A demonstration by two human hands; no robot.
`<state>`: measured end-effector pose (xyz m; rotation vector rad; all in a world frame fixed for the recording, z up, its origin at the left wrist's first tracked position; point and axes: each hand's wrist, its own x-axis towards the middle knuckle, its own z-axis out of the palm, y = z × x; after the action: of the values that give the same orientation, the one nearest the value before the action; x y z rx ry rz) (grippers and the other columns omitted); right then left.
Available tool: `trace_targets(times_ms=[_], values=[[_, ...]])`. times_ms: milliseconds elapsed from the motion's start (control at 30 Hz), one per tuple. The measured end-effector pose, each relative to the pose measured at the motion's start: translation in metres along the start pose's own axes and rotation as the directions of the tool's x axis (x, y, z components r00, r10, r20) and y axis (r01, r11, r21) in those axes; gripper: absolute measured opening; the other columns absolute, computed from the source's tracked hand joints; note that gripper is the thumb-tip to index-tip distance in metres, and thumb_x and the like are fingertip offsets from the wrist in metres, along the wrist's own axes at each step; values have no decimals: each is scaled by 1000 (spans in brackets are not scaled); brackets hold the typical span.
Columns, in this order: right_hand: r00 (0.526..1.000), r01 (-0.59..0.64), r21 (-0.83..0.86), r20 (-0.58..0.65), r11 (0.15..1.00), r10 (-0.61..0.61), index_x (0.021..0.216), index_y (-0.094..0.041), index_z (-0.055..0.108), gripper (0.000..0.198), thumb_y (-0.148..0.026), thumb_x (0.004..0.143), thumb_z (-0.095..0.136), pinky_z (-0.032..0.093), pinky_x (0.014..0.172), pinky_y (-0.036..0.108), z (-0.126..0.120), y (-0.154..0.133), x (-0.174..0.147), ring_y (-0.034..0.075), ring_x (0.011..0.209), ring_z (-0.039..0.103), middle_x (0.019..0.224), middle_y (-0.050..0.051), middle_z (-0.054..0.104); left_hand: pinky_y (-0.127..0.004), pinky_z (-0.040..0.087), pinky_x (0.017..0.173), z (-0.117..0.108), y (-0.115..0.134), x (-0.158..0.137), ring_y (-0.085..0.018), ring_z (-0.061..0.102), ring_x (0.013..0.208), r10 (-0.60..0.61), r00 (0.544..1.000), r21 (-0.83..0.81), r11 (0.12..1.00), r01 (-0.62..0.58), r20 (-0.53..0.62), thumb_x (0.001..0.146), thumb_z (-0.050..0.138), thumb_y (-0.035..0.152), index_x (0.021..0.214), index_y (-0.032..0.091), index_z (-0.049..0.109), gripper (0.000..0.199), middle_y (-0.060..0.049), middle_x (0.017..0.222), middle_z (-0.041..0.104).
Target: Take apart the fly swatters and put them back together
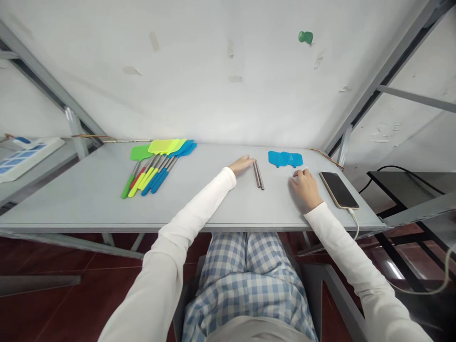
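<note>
My left hand lies low over the grey table, its fingers stretched out to the top ends of two metal tubes. Its fingertips are at or against the nearer tube; I cannot tell whether they touch. The tubes lie side by side, pointing toward me. Farther right, my right hand rests palm down with loosely bent fingers apart and nothing visible in them. Just beyond it are several flat blue fly swatter heads, overlapping in a row.
At the left lies a fanned group of fly swatters with green, red, yellow and blue handles. A phone with a white cable is at the right. The wall borders the table's back edge, between metal frame posts.
</note>
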<state>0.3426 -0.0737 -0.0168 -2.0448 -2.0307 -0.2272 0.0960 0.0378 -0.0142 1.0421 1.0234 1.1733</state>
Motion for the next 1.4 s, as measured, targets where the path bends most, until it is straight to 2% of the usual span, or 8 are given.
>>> trace_targets(times_ms=[167, 333, 467, 600, 700, 867, 1167, 1400], values=[[968, 226, 252, 52, 941, -246, 110, -11, 57, 35, -38, 95, 40, 41, 91, 35, 9, -32, 15, 25, 103, 55, 106, 16, 58, -23, 36, 65, -21, 3, -8, -10, 50, 62, 22, 1000, 213, 977, -20, -5, 74, 59, 1, 76, 15, 64, 15, -2, 76, 61], [963, 202, 284, 118, 937, -243, 126, -6, 46, 45, -35, 92, 45, 41, 94, 38, 20, -80, 51, 28, 111, 52, 120, 21, 53, -21, 31, 56, -73, 8, -17, -10, 44, 51, 182, 971, 435, 895, -99, -153, 83, 51, 14, 77, 20, 63, 14, 2, 59, 55], [957, 169, 280, 182, 945, -225, 127, -3, 42, 42, -17, 87, 45, 43, 88, 37, 24, -112, 72, 28, 105, 55, 125, 24, 49, -25, 38, 67, -114, 17, -19, -17, 56, 64, 336, 897, 720, 693, -29, -287, 88, 41, 21, 81, 22, 61, 21, -1, 55, 56], [967, 138, 328, 158, 934, -199, 127, -6, 41, 40, -14, 88, 41, 45, 78, 35, 26, -132, 74, 25, 92, 58, 125, 22, 49, -36, 42, 79, -138, 25, -17, -28, 62, 92, 429, 823, 903, 372, 216, -373, 90, 37, 25, 95, 19, 61, 25, -13, 89, 67], [978, 96, 362, 137, 927, -155, 126, -10, 41, 39, -19, 88, 42, 44, 73, 33, 28, -138, 69, 23, 88, 59, 122, 19, 51, -42, 43, 81, -145, 27, -17, -34, 60, 102, 504, 730, 887, 274, 371, -461, 89, 36, 23, 108, 12, 57, 31, -24, 112, 61], [985, 85, 354, 110, 932, -131, 125, -13, 41, 37, -21, 88, 43, 42, 67, 32, 28, -136, 61, 23, 85, 59, 122, 17, 52, -49, 40, 88, -156, 27, -29, -35, 54, 113, 571, 601, 829, 355, 433, -559, 87, 29, 12, 123, 8, 47, 41, -31, 126, 51], [939, 295, 360, 62, 885, -338, 124, -13, 44, 35, -23, 91, 42, 43, 68, 31, 25, -136, 55, 23, 90, 59, 122, 15, 51, -56, 29, 97, -169, 37, -43, -39, 44, 125, 373, 768, 808, 505, 303, -521, 84, 42, 27, 112, 13, 57, 35, -25, 116, 59], [787, 569, 370, 14, 734, -617, 119, -17, 50, 28, -28, 95, 40, 42, 67, 28, 25, -143, 46, 16, 79, 59, 120, 12, 53, -56, 37, 94, -164, 36, -38, -37, 50, 116, 414, 712, 814, 418, 404, -567, 82, 35, 12, 116, 9, 53, 38, -27, 118, 56]])
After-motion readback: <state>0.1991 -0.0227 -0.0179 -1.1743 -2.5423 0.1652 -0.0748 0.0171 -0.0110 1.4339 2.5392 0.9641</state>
